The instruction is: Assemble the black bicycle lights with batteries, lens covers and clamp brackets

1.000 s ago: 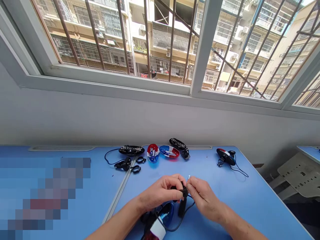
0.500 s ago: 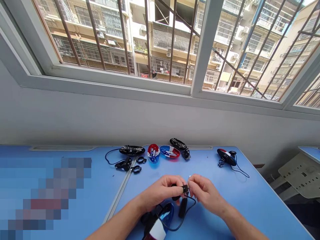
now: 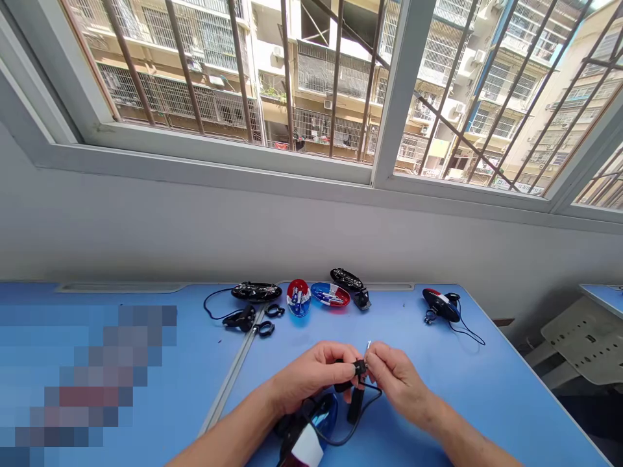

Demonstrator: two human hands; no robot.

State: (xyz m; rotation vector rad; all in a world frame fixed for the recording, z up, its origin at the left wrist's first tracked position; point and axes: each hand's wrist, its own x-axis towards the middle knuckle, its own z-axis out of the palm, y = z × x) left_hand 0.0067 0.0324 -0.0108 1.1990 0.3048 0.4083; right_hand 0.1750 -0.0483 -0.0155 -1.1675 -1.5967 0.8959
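Observation:
My left hand (image 3: 328, 370) is closed around a small black plastic part (image 3: 359, 368), pinched between thumb and fingers. Against it, the fingertips of my right hand (image 3: 392, 370) close on a thin silvery piece (image 3: 368, 346), too small to name. A black cable (image 3: 357, 425) loops down from the black part beside a dark stick-like piece (image 3: 355, 405). Below my left hand lies an oval bicycle light-horn unit (image 3: 311, 438) with a blue, white and dark red shell, partly hidden by my forearm and the picture's lower edge.
On the blue table (image 3: 413, 428), along the wall, are a black oval unit (image 3: 256, 292) with its cable, clamp rings (image 3: 264, 329), red-and-blue shells (image 3: 298, 298), another black piece (image 3: 346, 279) and an assembled unit (image 3: 440, 306) at right. A pixelated patch covers the lower left.
My right hand has shifted very slightly, and more of the silvery piece shows above its fingertips. My left hand keeps its hold on the black part.

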